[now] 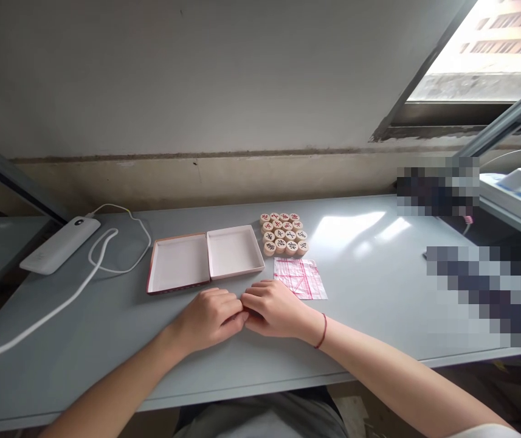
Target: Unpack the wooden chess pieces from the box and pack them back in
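Observation:
My left hand [217,316] and my right hand [273,310] rest on the grey desk, their fingertips meeting. Both have their fingers curled in, and nothing shows in either one. Just beyond the left hand lies an open shallow box: its red-edged lid [179,264] on the left, its white tray [235,250] on the right, both without contents. Stacked Chinese chess pieces [285,234] with red and black characters stand in tight rows right of the tray. Between them and my right hand is a folded plastic chessboard sheet [301,278] with red lines, close to my wrist.
A white power bank [62,243] with a looping white cable [75,296] lies on the left of the desk [369,292]. Blurred-out dark items sit at the right. A metal post [18,176] rises at the left, and a wall [196,79] stands behind.

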Motion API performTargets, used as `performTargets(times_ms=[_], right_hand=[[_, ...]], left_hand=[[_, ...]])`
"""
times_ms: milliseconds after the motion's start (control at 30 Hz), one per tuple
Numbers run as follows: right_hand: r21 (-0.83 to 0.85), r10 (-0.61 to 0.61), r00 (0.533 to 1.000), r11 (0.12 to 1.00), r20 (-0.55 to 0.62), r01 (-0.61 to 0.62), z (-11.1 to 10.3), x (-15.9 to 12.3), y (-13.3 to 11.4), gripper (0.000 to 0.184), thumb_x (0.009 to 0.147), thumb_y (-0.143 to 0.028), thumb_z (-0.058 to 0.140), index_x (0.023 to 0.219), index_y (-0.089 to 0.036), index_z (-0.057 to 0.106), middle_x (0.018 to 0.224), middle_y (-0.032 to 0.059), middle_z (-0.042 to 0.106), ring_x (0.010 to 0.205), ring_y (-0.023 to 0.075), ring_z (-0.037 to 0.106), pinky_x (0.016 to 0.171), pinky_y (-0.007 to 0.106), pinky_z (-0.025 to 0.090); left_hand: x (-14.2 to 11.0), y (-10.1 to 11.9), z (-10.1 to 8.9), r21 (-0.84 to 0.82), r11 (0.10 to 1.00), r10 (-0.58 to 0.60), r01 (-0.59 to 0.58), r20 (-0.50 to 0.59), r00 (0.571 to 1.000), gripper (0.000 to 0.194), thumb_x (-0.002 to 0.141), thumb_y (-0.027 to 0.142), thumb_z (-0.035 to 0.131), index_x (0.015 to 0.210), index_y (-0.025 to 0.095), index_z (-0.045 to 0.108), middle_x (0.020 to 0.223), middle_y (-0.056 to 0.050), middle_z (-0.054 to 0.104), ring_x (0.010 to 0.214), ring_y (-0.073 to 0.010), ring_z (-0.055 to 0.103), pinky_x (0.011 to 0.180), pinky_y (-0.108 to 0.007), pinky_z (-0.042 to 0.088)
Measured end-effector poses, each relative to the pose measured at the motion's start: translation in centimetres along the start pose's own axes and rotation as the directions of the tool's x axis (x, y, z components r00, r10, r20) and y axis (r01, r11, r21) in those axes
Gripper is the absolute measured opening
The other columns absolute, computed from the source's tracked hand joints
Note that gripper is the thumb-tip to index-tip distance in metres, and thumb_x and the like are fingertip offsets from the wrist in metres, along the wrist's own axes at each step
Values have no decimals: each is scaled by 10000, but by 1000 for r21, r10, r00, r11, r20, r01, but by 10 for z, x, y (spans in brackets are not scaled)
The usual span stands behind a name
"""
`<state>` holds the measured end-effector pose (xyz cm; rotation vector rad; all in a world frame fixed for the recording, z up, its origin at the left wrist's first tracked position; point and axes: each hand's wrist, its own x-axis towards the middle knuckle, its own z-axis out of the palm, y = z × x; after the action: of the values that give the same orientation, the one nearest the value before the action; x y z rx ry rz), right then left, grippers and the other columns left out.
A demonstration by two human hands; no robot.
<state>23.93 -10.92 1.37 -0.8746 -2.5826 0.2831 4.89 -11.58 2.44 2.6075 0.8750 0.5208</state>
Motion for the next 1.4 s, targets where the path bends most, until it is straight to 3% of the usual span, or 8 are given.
performTargets(times_ms=[633,767,867,933,1033,1133,1233,1400], right_hand=[[-20,-16,1000,1000,-10,16,1,0,0,151,780,-191,483,629,-188,479,567,-12,526,497,104,385,522,252,252],[15,-17,999,1000,40,17,-15,-1,8,151,786,-192,506,636,-184,524,590,-4,550,513,105,415,515,244,265],[10,118,992,993,51,-119,-42,-7,24,152,767,-146,507,631,-183,564,607,1,576,533,104,450,525,228,295],[-44,281,959,959,41,-280,-59,-14,36,158,775,-145,505,662,-187,607,625,7,601,564,114,489,555,227,325],[-151,518,852,850,73,-504,-73,-25,47,188,797,-170,495,859,-199,670,644,8,623,560,128,515,537,231,326],[-228,643,759,757,100,-612,-73,-31,48,359,816,-156,454,1133,-199,616,606,-5,604,526,143,507,494,236,294],[-270,665,739,735,107,-622,-67,-32,45,408,827,-143,433,1209,-194,567,613,-3,600,539,156,517,482,241,272],[-274,664,742,733,93,-622,-64,-29,42,293,852,-167,424,1091,-181,591,705,25,641,589,162,549,493,244,278]], left_hand=[[0,0,1,31,999,14,-13,-11,1000,300,931,216,399,665,178,532,606,4,563,553,-125,471,548,-266,317],[-1,1,1,74,997,40,-39,-22,999,295,932,226,411,672,178,541,608,0,565,561,-131,473,553,-273,308],[-2,1,2,99,994,38,-37,-6,999,294,932,230,416,672,178,542,594,0,548,564,-133,468,559,-273,306],[-3,0,3,105,994,33,-34,10,999,298,931,226,410,666,178,538,584,3,533,558,-130,458,561,-271,306],[-4,-1,4,108,994,29,-31,19,999,299,928,227,407,660,180,530,585,7,529,556,-128,445,567,-272,310],[-5,-1,4,102,994,23,-24,15,1000,288,926,225,408,667,183,528,592,11,537,557,-127,441,565,-271,307],[-4,0,3,101,995,22,-23,8,1000,286,923,220,406,664,183,523,591,12,537,553,-126,440,558,-269,299],[-3,-1,3,118,992,35,-35,-3,999,295,919,216,405,650,182,522,577,12,527,543,-126,442,553,-272,296]])
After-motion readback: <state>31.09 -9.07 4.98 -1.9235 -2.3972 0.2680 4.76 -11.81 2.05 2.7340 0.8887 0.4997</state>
